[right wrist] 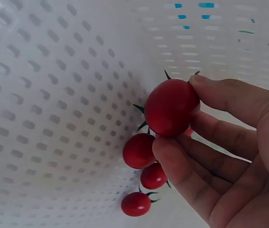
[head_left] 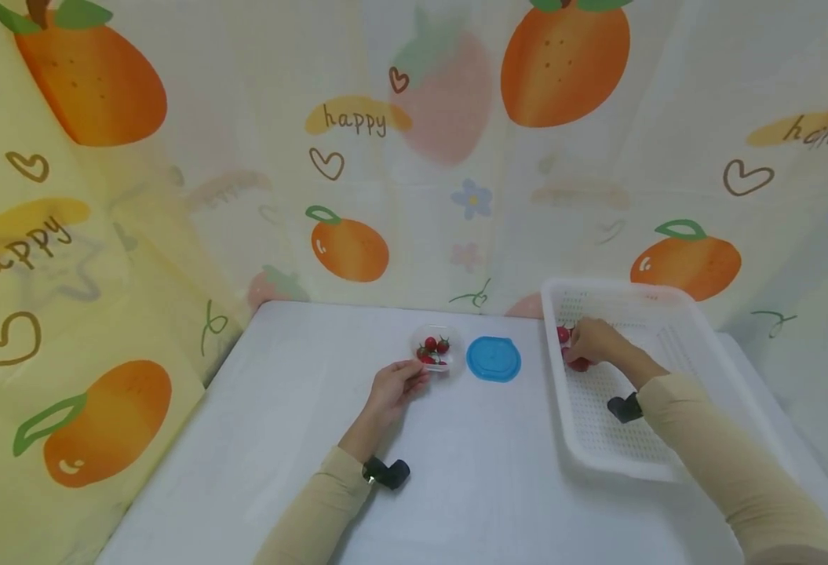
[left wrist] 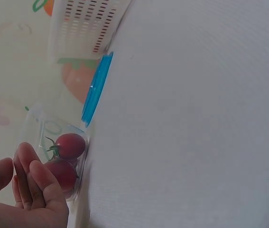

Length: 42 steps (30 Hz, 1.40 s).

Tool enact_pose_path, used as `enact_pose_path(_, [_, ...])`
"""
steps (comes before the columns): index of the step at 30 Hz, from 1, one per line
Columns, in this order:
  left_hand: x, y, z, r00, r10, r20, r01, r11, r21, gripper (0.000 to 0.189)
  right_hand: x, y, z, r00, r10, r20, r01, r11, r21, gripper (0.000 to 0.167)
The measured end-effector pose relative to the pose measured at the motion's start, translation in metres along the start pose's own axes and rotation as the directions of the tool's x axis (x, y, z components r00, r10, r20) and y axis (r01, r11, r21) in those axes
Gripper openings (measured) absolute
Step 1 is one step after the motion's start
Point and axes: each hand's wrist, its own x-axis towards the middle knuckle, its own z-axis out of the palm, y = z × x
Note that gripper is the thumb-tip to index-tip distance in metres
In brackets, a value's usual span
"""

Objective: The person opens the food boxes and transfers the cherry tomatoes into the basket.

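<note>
My left hand (head_left: 389, 394) is at the near edge of a small clear plastic container (head_left: 458, 345), its thumb and fingertips pinching the rim. Inside lie several red cherry tomatoes (left wrist: 70, 146) with green stems. Over the white perforated basket (head_left: 566, 428), my right hand (head_left: 600, 343) reaches in and pinches one cherry tomato (right wrist: 171, 108) between thumb and fingers. Below that one, several more tomatoes (right wrist: 135, 204) sit along the basket's wall in the right wrist view.
A round blue lid (head_left: 494, 359) lies flat on the white table (head_left: 470, 471), between container and basket. Behind the table hangs a fruit-printed curtain (head_left: 428, 196), which also covers the left side. The basket takes up the table's right part.
</note>
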Motion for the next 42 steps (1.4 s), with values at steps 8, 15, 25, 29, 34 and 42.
enact_pose_path(8, [-0.001,-0.001,-0.001,1.000,0.012,0.015,-0.012,1.000,0.005,0.027,0.004,0.005,0.010,0.999,0.011,0.032,-0.010,0.999,-0.038,0.020])
enact_pose_path(15, [-0.001,0.001,-0.001,1.000,0.009,0.012,-0.009,1.000,0.012,0.027,0.007,0.007,0.010,0.999,0.014,0.039,-0.012,0.999,-0.052,0.019])
enact_pose_path(25, [-0.001,0.001,-0.001,1.000,0.004,0.015,-0.004,1.000,0.011,0.032,0.005,0.009,-0.002,0.999,-0.048,-0.007,0.047,0.994,-0.096,0.023])
enact_pose_path(29, [0.000,0.000,-0.001,1.000,-0.004,0.020,0.004,1.000,0.006,0.033,0.002,0.002,-0.013,0.999,-0.011,-0.030,0.009,0.997,-0.072,0.025])
enact_pose_path(34, [-0.001,0.000,0.000,1.000,-0.005,0.009,0.005,1.000,-0.001,0.030,0.000,-0.011,-0.031,0.994,-0.032,-0.106,0.025,0.997,-0.070,0.031])
enact_pose_path(42, [-0.004,0.002,0.002,1.000,0.002,0.004,-0.002,1.000,0.021,0.030,0.009,-0.038,-0.054,0.983,-0.084,-0.161,0.068,0.992,-0.104,0.035])
